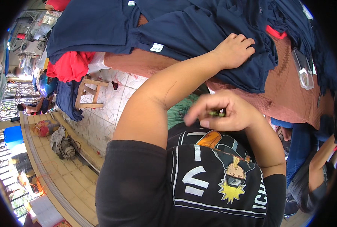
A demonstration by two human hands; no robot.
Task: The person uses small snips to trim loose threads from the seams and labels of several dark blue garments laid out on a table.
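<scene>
While left hand (234, 49) presses navy cloth (198, 34), right (223, 113) pinches something small.

Single head cam, fisheye, looks steeply down over wearer's chest, very close to hands (229, 79); tabletop (289, 94) at top, tiled floor (108, 109) left. No 2nd view.

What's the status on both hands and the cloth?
Left hand flat on dark navy blue garment, open. Right hand pinching small greenish object. Clear plastic piece lies apart on reddish-brown table cover.
</scene>
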